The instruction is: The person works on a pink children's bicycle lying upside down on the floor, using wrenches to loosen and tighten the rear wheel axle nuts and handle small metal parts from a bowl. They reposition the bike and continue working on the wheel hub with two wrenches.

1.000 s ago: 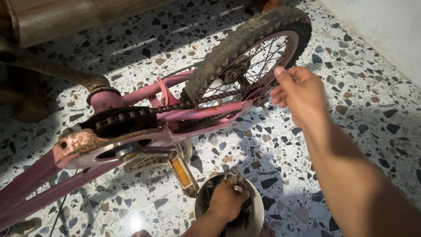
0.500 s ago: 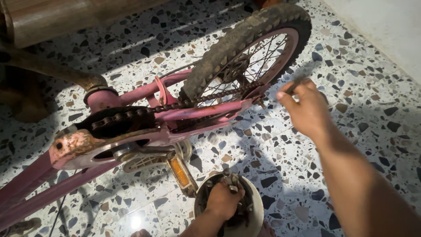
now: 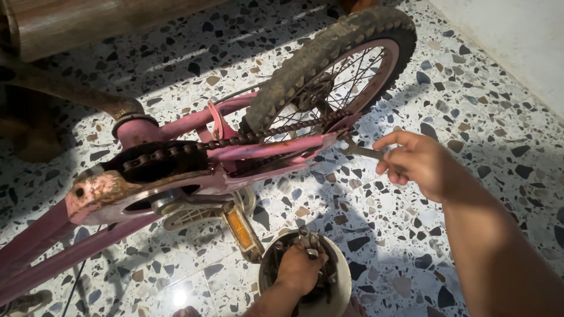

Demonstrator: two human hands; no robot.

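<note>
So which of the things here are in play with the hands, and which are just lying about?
In play:
- right hand holding a wrench at the rear wheel
- left hand in the round tin of small metal parts
- pink bike frame and chain

Lying about:
- pedal
- brown wooden piece at top left

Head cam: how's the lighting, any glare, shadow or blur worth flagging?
Head view: hard sunlight stripes the terrazzo floor, deep shadow top left; a glare spot sits bottom left beneath the pink bike frame. Right hand with its wrench is reasonably sharp; left hand in the bowl is shaded.
</note>
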